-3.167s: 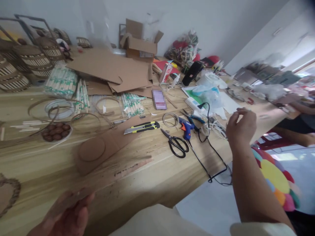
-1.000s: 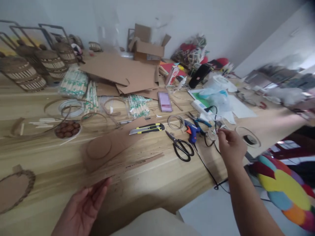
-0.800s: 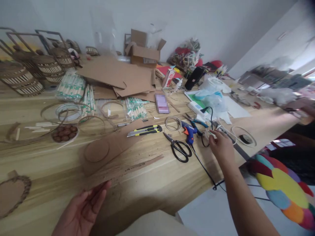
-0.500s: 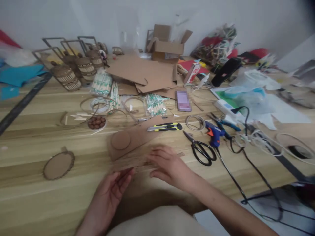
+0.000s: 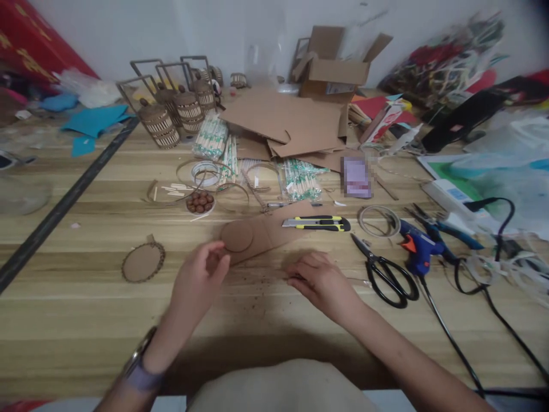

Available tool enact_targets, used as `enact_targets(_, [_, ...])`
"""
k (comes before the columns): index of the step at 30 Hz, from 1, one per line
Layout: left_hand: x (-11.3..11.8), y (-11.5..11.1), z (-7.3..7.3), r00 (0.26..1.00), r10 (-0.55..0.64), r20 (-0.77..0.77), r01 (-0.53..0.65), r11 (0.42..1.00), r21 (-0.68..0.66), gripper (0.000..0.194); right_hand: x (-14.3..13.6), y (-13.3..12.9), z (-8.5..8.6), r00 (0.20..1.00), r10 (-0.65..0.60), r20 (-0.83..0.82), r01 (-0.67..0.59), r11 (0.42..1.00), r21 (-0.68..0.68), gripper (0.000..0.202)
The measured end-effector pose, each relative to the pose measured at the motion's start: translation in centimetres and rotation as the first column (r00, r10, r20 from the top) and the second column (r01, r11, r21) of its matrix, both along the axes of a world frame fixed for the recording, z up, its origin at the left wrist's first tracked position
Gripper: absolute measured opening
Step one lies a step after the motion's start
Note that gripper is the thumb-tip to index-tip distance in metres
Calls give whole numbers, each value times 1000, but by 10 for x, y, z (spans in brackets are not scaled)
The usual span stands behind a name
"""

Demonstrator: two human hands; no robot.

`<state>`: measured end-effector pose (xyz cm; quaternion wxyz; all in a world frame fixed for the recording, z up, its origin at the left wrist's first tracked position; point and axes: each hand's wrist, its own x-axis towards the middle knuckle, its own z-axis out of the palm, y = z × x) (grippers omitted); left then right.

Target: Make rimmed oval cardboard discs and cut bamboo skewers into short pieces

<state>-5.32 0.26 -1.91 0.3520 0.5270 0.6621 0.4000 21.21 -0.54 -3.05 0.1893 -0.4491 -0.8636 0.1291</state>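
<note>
My left hand (image 5: 198, 281) is beside the lower left edge of a flat cardboard piece (image 5: 266, 233), its fingers curved, thumb and fingertips slightly apart, nothing visible between them. A round cardboard disc (image 5: 237, 236) lies on that piece. My right hand (image 5: 322, 281) is closed in a pinch on a thin brown strip (image 5: 358, 281), which sticks out to its right toward the black scissors (image 5: 388, 277). A yellow and black cutter (image 5: 319, 223) rests on the cardboard's right part. To the left lies a cardboard oval with a twisted brown rim (image 5: 143, 262).
A blue glue gun (image 5: 420, 249), pliers (image 5: 448, 232) and a tape roll (image 5: 379, 221) are at the right, with cables. Farther back are a bowl of brown balls (image 5: 200, 202), bagged sticks (image 5: 302, 180), cardboard sheets (image 5: 287, 123) and small wooden barrels (image 5: 159, 126). Dark crumbs dot the tabletop (image 5: 249, 332).
The view has shifted, with table objects appearing farther right. My left hand has moved up to the cardboard's edge, away from my right hand. My right hand's fingers have closed together.
</note>
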Motion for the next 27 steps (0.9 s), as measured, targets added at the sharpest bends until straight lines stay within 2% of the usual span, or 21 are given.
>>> enact_targets(1, [-1, 11, -2, 981, -58, -185, 79, 991, 105, 26, 0, 0, -1, 1000, 2, 24, -2, 1000, 16, 5])
enact_targets(2, [0, 22, -4, 935, -96, -343, 156, 976, 154, 33, 0, -1, -2, 999, 4, 42, -5, 1000, 30, 6])
enact_targets(4, [4, 39, -9, 808, -138, -573, 259, 956, 135, 43, 0, -3, -3, 998, 7, 64, -10, 999, 51, 7])
enact_targets(6, [8, 49, -13, 705, -181, -686, 312, 947, 70, 46, 0, -5, -3, 997, 10, 75, -15, 998, 58, 7])
enact_targets(7, [9, 51, -14, 684, -192, -704, 319, 947, 51, 44, 0, -6, -4, 997, 14, 80, -19, 998, 57, 8])
enact_targets(9, [8, 50, -13, 704, -195, -683, 326, 943, 66, 33, 0, -8, -4, 996, 25, 87, -29, 998, 51, 9])
enact_targets(11, [3, 43, -8, 760, -226, -610, 377, 917, 130, 15, 1, -9, -6, 995, 37, 88, -41, 998, 47, 11])
enact_targets(13, [-4, 33, 0, 806, -304, -508, 454, 868, 201, 19, 0, -10, -7, 995, 47, 89, -51, 998, 45, 12])
enact_targets(15, [-9, 22, 7, 849, -364, -383, 472, 847, 243, 24, -1, -10, -8, 994, 53, 95, -57, 997, 46, 11])
enact_targets(17, [-12, 10, 12, 903, -368, -223, 419, 869, 262, 20, -2, -9, -8, 993, 55, 102, -61, 997, 50, 12])
enact_targets(20, [-9, -6, 12, 948, -284, 147, 245, 941, 234, 14, -3, -9, -9, 993, 56, 100, -63, 996, 66, 11])
enact_targets(21, [-7, -11, 11, 927, -233, 293, 184, 965, 186, 12, -3, -10, -9, 994, 55, 95, -63, 995, 78, 11])
enact_targets(23, [-4, -19, 7, 829, -126, 545, 119, 992, 47, 6, -3, -11, -10, 995, 52, 87, -61, 992, 106, 10])
enact_targets(25, [-2, -25, 4, 714, -64, 697, 133, 990, -45, 13, -3, -12, -11, 995, 47, 92, -59, 990, 128, 10])
enact_targets(27, [-4, -33, 3, 640, -42, 767, 147, 987, -69, 22, -3, -13, -11, 993, 41, 112, -57, 989, 135, 11])
